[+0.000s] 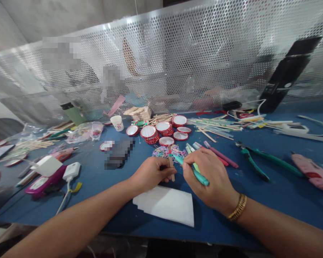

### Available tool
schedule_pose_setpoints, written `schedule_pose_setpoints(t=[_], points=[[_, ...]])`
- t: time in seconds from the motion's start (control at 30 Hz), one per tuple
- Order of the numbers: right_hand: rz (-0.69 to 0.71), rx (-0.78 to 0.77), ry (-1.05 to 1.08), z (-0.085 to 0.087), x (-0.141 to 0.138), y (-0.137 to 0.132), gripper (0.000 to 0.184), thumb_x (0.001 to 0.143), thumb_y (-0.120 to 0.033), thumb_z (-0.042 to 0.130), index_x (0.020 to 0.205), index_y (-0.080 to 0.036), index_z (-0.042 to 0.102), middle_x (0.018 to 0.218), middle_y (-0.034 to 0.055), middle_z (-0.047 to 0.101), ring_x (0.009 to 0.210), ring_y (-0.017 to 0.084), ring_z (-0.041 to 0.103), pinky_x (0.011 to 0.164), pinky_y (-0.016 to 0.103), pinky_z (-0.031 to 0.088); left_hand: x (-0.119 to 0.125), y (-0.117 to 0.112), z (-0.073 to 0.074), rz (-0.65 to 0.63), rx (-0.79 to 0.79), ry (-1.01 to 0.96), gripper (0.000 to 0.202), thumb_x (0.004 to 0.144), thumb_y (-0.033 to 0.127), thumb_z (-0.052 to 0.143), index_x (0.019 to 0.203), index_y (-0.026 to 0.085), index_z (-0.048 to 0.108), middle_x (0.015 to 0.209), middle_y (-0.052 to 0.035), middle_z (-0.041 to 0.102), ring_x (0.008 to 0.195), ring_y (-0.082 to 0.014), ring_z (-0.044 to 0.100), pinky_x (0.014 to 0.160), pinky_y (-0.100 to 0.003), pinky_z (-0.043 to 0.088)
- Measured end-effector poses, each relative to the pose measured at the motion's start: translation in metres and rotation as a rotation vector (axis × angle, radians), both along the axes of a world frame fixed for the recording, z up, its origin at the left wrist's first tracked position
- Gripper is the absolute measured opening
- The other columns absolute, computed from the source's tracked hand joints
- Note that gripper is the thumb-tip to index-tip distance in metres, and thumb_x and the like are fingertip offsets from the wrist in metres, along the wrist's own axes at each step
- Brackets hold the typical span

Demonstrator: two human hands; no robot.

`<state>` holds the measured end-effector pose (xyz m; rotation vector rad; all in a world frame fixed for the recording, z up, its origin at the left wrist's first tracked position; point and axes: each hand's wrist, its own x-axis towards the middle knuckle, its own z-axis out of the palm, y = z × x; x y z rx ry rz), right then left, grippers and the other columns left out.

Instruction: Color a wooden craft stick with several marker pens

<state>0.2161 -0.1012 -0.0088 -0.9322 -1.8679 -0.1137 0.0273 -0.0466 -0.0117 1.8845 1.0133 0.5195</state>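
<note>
Wood: one slim stick (171,163), pinched between thumb and fingers of the left hand (150,173), just beyond white paper (168,206) on the blue table (107,218). Teal marker (200,176), one, clamped in the bent fingers of the right hand (208,173); its tip is close beside the stick — contact I cannot tell from where I stand. Condition: part-coloured, I judge; red and green near the upper end, bare wood below. Nearby: red-rimmed discs (148,132), seven faces showing in the middle cluster, some stacked; paper cup (117,123), one; green-handled pliers (251,163), one pair; pink glue gun (316,171) at right, one; coloured loops (161,152), one heap — too fine to count.
</note>
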Motion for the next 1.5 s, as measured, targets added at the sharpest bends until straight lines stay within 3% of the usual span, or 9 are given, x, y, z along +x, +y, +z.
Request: schedule_pose_setpoints(t=[1.5], points=[[0.045, -0.007, -0.021, -0.0027, -0.0022, 0.0025, 0.007, 0.088, -0.015, 0.052, 0.084, -0.021, 0.051, 0.077, 0.0014, 0.065, 0.070, 0.017, 0.058, 0.079, 0.039, 0.042, -0.0012, -0.0003, -0.0001, -0.008, 0.002, 0.004, 0.028, 0.086, 0.039, 0.059, 0.069, 0.017, 0.061, 0.065, 0.0005, 0.061, 0.059, -0.0110, 0.058, 0.057, -0.022, 0.045]])
